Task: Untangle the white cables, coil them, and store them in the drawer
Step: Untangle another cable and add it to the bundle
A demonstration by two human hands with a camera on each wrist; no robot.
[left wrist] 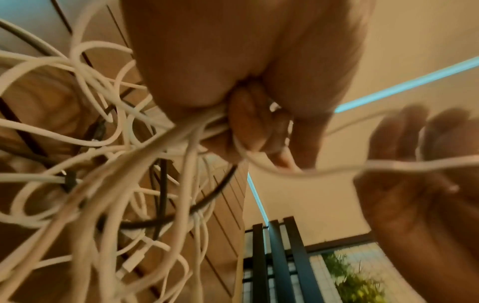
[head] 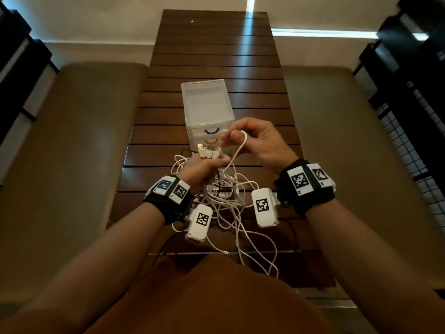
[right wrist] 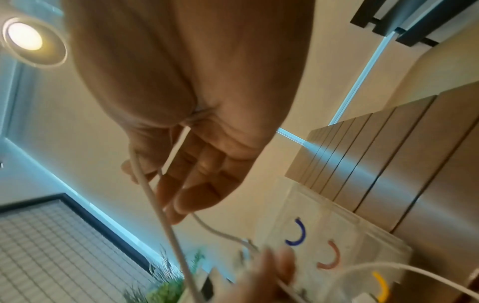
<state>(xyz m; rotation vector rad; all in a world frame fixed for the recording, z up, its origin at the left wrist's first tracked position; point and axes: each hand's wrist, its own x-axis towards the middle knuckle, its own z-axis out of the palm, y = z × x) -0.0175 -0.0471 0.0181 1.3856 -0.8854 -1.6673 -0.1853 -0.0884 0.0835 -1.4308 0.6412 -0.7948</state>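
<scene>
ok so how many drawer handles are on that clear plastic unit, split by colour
blue handle: 1
pink handle: 1
yellow handle: 1
total: 3 handles, one above the other on the front of the drawer unit

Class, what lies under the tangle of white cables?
Under the white cables shows the slatted wooden table, with black cable threaded through. Anything else beneath is hidden by the tangle and hands.
</scene>
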